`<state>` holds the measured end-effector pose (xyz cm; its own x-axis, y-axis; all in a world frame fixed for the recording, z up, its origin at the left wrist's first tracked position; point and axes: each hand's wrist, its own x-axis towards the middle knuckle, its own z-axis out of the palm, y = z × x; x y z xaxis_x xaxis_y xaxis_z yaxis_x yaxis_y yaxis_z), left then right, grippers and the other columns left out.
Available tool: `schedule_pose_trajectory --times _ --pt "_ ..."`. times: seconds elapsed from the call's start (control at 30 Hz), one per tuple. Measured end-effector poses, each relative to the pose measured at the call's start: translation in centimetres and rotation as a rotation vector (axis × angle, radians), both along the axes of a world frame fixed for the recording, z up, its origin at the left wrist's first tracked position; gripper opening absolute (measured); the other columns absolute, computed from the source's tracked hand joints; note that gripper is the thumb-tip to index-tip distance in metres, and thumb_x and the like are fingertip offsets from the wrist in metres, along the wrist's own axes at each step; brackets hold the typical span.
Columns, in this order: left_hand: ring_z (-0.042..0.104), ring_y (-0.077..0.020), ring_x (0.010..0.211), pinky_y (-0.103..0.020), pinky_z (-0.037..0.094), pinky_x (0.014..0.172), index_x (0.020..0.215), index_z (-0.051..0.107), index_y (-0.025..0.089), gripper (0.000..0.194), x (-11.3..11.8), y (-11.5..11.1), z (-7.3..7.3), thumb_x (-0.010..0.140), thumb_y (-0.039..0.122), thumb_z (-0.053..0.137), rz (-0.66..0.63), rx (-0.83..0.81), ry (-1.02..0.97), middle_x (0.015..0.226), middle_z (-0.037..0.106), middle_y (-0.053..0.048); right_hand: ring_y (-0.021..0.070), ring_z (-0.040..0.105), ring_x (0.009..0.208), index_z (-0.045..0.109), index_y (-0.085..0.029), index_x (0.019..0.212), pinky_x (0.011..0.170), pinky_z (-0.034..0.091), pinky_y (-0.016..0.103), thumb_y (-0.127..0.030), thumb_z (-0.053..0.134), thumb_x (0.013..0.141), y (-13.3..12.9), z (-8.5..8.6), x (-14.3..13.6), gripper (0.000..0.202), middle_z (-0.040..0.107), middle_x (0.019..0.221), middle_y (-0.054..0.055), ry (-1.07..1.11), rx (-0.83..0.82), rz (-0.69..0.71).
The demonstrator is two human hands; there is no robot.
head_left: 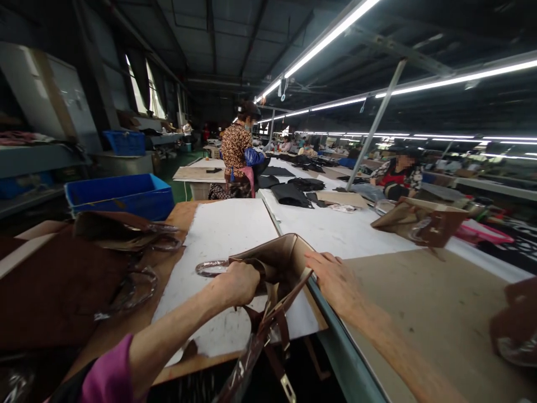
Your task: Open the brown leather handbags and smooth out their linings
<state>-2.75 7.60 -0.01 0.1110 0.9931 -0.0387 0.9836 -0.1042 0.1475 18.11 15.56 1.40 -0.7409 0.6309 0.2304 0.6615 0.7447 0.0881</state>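
Observation:
A brown handbag (289, 252) with a tan lining lies tilted on the white-covered table in front of me, its mouth gaping toward me. My left hand (241, 282) is closed at the bag's left side, its fingertips hidden in the opening. A plastic-wrapped handle loop (212, 268) sticks out beyond that hand. My right hand (329, 274) lies along the right side of the bag with its fingers bent against the edge. Straps with metal buckles (287, 386) and another wrapped handle (241, 372) hang down over the table's front edge.
More brown bags (113, 229) are piled on the left, before a blue bin (119, 196). Another bag (423, 221) stands beyond a tan sheet (428, 313) on the right. Black pieces (291, 195) lie farther back. One co-worker (237, 148) stands ahead; another (398, 173) is at right.

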Motion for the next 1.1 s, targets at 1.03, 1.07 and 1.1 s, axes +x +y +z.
schedule_pose_trajectory --times 1.03,1.07,1.1 --pt "0.042 -0.0258 0.112 -0.034 0.042 0.085 0.12 0.041 0.019 0.056 -0.3 -5.1 -9.9 0.071 0.037 0.062 0.298 0.37 -1.522 0.123 0.046 -0.009 0.0128 0.056 0.05 0.065 -0.013 0.074 0.045 0.037 0.019 -0.015 0.052 0.06 -0.3 0.6 -12.3 0.019 0.061 0.063 0.003 -0.56 -0.669 0.084" --pt "0.041 -0.0257 0.113 -0.035 0.041 0.088 0.121 0.04 0.018 0.056 0.1 -4.6 -9.2 0.072 0.038 0.06 0.248 0.363 -1.619 0.123 0.046 -0.009 0.0125 0.055 0.048 0.065 -0.012 0.074 0.044 0.038 0.018 -0.015 0.052 0.06 -0.4 0.6 -12.7 0.019 0.061 0.062 0.002 -0.574 -0.691 0.081" --pt "0.043 -0.0253 0.112 -0.035 0.041 0.089 0.121 0.041 0.018 0.055 0.6 -4.1 -8.4 0.073 0.04 0.058 0.227 0.344 -1.71 0.121 0.048 -0.009 0.012 0.055 0.047 0.065 -0.012 0.075 0.044 0.039 0.018 -0.014 0.052 0.061 -0.4 0.6 -13.0 0.019 0.061 0.061 0.002 -0.582 -0.706 0.084"
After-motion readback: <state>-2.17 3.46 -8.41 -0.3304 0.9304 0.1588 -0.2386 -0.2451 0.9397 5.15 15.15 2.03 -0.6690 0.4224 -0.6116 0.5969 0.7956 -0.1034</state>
